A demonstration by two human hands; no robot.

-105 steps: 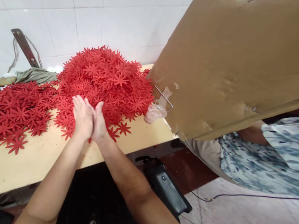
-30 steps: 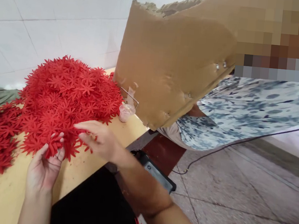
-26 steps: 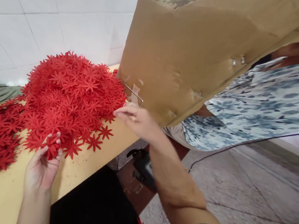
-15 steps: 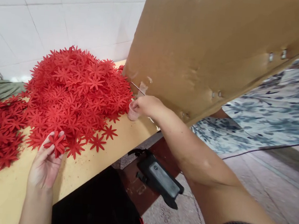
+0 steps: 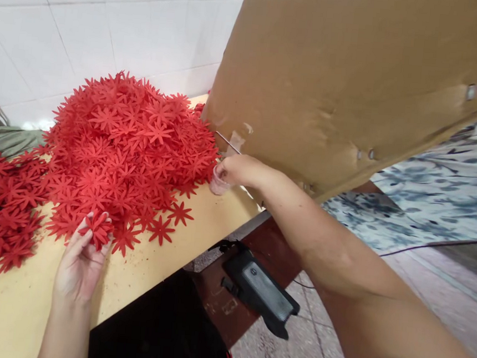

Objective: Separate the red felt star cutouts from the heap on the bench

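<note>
My left hand [image 5: 83, 263] holds a red flower-shaped cutout [image 5: 99, 229] with long narrow petals between its thumb and fingers, palm up, at the front of the big pile. My right hand [image 5: 239, 171] reaches out to a small clear plastic cup [image 5: 219, 183], its fingertips bent down into the mouth. What those fingers pinch is hidden. From behind the right hand a thin dark stick [image 5: 228, 142] juts up and to the left; whether the hand holds it I cannot tell. Beside the cup rises a large heap of red flower cutouts [image 5: 129, 141].
A smaller heap of red cutouts [image 5: 2, 208] lies at the left of the yellowish table [image 5: 138, 273]. A big cardboard sheet [image 5: 335, 70] leans at the right. Below the table edge, a black device with a mesh front [image 5: 264, 287] rests on a dark red surface [image 5: 221, 308].
The whole view has shifted slightly, so things sit a little further right. My left hand still holds the red flower cutout, and my right hand stays at the cup.
</note>
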